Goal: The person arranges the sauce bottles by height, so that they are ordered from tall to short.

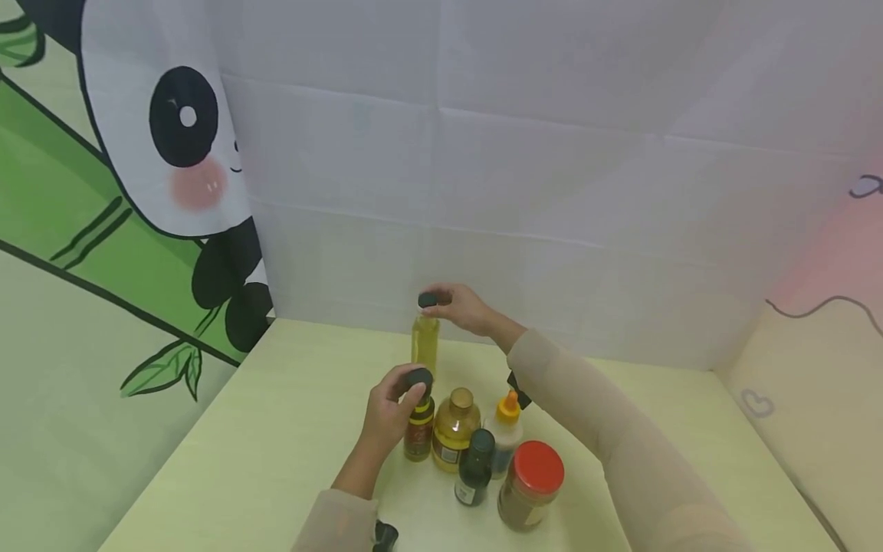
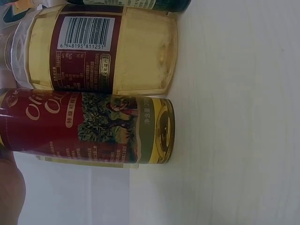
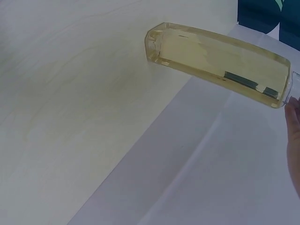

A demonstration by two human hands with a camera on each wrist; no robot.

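Nearest to the left wrist camera stands the olive bottle (image 2: pixel 89 126), upright on the table (image 1: pixel 303 429), beside the golden bottle (image 1: pixel 454 433). The left hand (image 1: pixel 388 410) holds it by the black cap (image 1: pixel 418 376), perhaps to keep it steady. The right hand (image 1: pixel 467 308) pinches the tall bottle (image 1: pixel 425 341) at its top, likely so that it hangs or stands straight; which one, I cannot tell. Further out, the green bottle (image 1: pixel 474 466), orange-tipped bottle (image 1: pixel 508 431) and jar (image 1: pixel 530 491) stand close together, probably for easy reach.
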